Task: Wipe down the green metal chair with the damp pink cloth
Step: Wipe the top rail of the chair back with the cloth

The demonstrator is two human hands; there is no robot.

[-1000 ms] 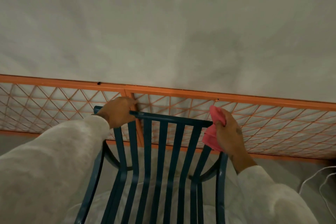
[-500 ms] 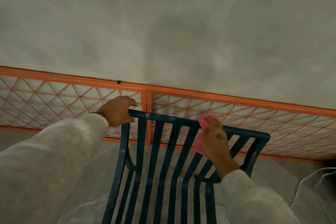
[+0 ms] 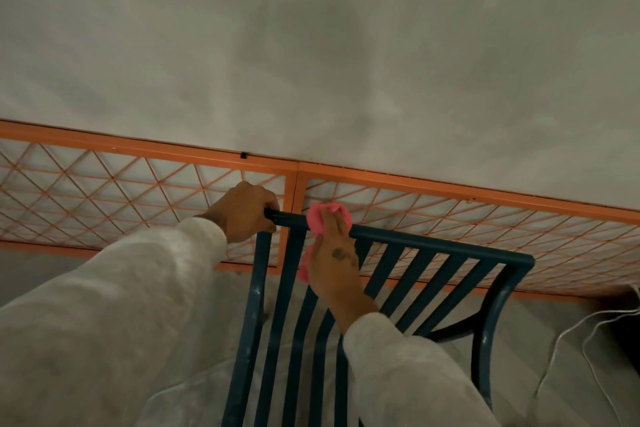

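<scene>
One green metal chair (image 3: 398, 288) fills the lower centre of the frame. The left hand (image 3: 242, 215) is wrapped round the top rail's left corner, and the right hand (image 3: 334, 263) presses the single pink cloth (image 3: 320, 218) on the rail just beside it. The slats, about seven, probably remain unwiped, as do the arms and legs.

Pale floor (image 3: 554, 350) carries chair (image 3: 450, 246) and white cables (image 3: 568, 329).

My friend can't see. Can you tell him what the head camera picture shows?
A right hand presses a pink cloth on the top rail of a green metal chair, while the left hand grips the rail's end. An orange lattice fence stands behind.
</scene>
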